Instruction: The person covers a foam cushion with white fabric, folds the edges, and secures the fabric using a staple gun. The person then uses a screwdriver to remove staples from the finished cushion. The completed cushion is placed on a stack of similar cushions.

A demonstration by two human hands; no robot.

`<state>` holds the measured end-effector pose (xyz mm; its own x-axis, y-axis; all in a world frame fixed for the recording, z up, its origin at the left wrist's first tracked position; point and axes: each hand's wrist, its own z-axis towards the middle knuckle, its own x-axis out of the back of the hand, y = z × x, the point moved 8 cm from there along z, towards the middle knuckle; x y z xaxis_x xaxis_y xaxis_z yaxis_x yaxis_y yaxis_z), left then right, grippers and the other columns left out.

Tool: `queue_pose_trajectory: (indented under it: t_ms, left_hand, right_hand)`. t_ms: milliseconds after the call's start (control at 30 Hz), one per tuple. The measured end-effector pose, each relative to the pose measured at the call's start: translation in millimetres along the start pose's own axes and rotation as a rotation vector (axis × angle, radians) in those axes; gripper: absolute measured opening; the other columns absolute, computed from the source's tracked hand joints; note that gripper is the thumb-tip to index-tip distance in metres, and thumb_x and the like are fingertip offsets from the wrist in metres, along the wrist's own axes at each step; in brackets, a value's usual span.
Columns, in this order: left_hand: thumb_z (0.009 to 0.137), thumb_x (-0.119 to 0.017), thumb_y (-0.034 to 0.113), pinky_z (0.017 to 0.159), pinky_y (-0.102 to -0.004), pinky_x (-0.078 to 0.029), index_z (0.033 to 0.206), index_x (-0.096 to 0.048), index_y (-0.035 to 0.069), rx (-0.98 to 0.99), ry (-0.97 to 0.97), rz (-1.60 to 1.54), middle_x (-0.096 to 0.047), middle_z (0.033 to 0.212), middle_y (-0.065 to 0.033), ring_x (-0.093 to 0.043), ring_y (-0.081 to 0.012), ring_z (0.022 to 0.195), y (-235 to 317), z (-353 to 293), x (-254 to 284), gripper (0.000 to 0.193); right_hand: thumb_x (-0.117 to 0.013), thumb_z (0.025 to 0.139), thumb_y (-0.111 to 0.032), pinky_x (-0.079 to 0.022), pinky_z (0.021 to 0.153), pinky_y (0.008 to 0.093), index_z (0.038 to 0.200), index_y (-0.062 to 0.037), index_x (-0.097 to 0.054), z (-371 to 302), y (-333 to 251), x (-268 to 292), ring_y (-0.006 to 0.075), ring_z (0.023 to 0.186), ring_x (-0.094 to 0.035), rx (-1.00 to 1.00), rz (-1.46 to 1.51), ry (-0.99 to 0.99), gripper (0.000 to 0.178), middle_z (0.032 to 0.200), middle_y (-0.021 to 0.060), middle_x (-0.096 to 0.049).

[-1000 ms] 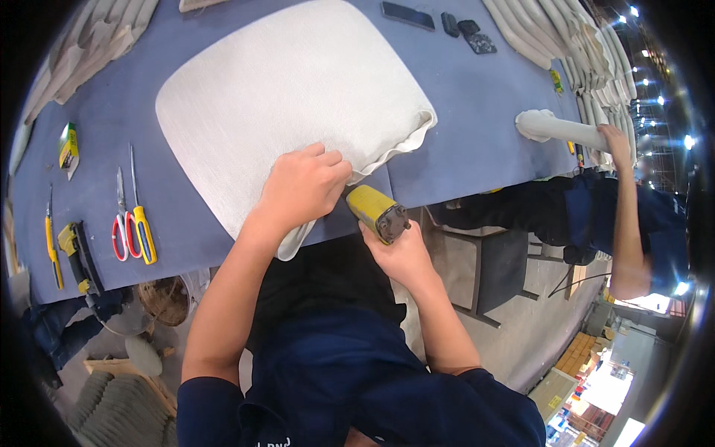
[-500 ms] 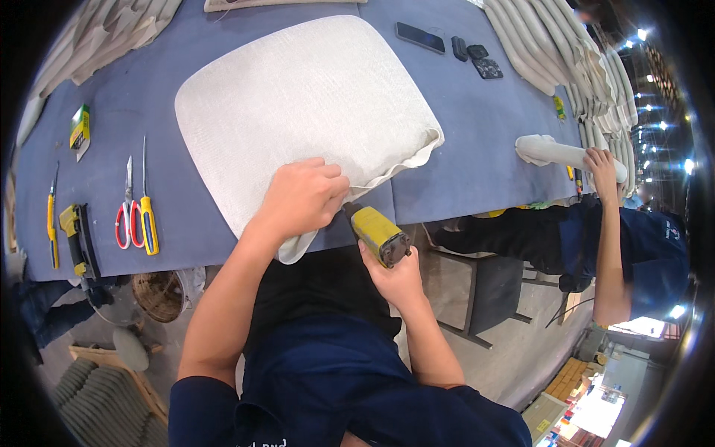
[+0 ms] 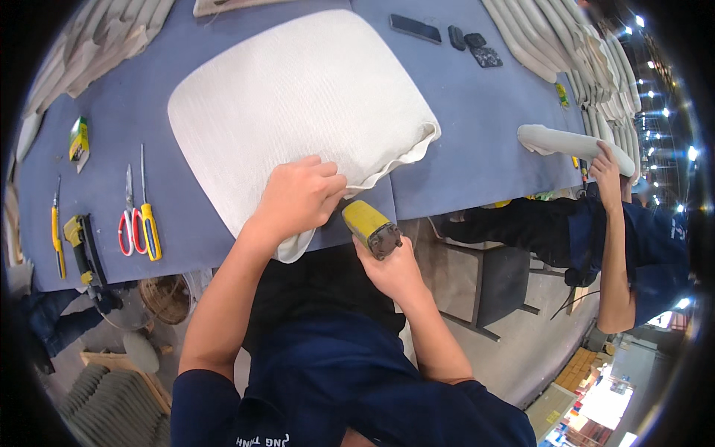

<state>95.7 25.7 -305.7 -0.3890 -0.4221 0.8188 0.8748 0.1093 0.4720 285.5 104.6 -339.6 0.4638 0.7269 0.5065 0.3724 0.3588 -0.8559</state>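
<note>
White cushion (image 3: 298, 97) lies at the bench's (image 3: 477, 149) near edge, its fabric cover (image 3: 391, 170) seemingly only part-fastened, still loose on the right, left hand (image 3: 302, 192) clamping it, right hand (image 3: 395, 270) gripping a yellow tool (image 3: 366, 220).

We are logging plain off-white on the cushion (image 3: 298, 97) and blue-grey on the tabletop (image 3: 484, 141). The handheld tool (image 3: 365, 217) is showing yellow, with a blackish end. Scissors (image 3: 129, 211): we are noting red handles edged in white. The screwdriver (image 3: 151, 232) is showing a yellow handle striped blue. We are marking green and yellow on the small box (image 3: 79, 140), pale speckling over black on a flat item (image 3: 486, 57), navy with white lettering on the wearer's shirt (image 3: 335, 380).
</note>
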Motion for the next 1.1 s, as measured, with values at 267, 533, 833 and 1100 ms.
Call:
queue_pose_trajectory:
  t_ms: [267, 533, 833, 1100]
  left_hand:
    - [0.094, -0.081, 0.022, 0.068, -0.0463, -0.055, 0.081, -0.069, 0.011, -0.042, -0.021, 0.003, -0.066, 0.081, -0.0047, -0.069, -0.03, 0.082, 0.5, -6.5, 10.1, 0.021]
    - [0.095, -0.081, 0.022, 0.067, -0.0464, -0.054, 0.08, -0.066, 0.009, 0.033, 0.031, -0.05, -0.065, 0.078, -0.0058, -0.068, -0.0305, 0.081, -6.6, -11.4, 6.5, 0.025]
    - [0.094, -0.082, 0.021, 0.066, -0.0462, -0.055, 0.08, -0.067, 0.009, 0.001, 0.023, -0.033, -0.064, 0.078, -0.0064, -0.068, -0.0302, 0.081, -5.6, -8.6, 1.8, 0.024]
    - [0.095, -0.082, 0.021, 0.067, -0.0465, -0.055, 0.081, -0.068, 0.009, -0.042, -0.068, 0.012, -0.065, 0.08, -0.0057, -0.068, -0.0297, 0.082, 0.5, -10.9, 14.9, 0.023]
  right_hand:
    - [-0.08, 0.104, -0.01, -0.064, 0.095, 0.0385, 0.128, 0.0057, -0.079, -13.8, -3.5, -0.1, 0.0268, 0.106, -0.086, -0.033, 0.019, -0.056, 0.028, 0.116, 0.0162, -0.088]
    - [-0.081, 0.103, -0.007, -0.064, 0.093, 0.0377, 0.125, 0.0065, -0.08, -16.8, 1.6, -6.3, 0.0246, 0.105, -0.086, -0.046, 0.013, -0.065, 0.026, 0.115, 0.0169, -0.088]
    - [-0.082, 0.101, -0.008, -0.064, 0.091, 0.0409, 0.12, 0.0056, -0.079, -7.6, 3.1, -13.0, 0.0302, 0.102, -0.084, -0.019, 0.002, -0.069, 0.024, 0.109, 0.0183, -0.086]
    - [-0.087, 0.095, -0.009, -0.065, 0.083, 0.0457, 0.113, 0.0035, -0.079, -17.5, 0.2, -8.0, 0.0402, 0.093, -0.084, 0.006, 0.129, 0.028, 0.023, 0.1, 0.0207, -0.085]
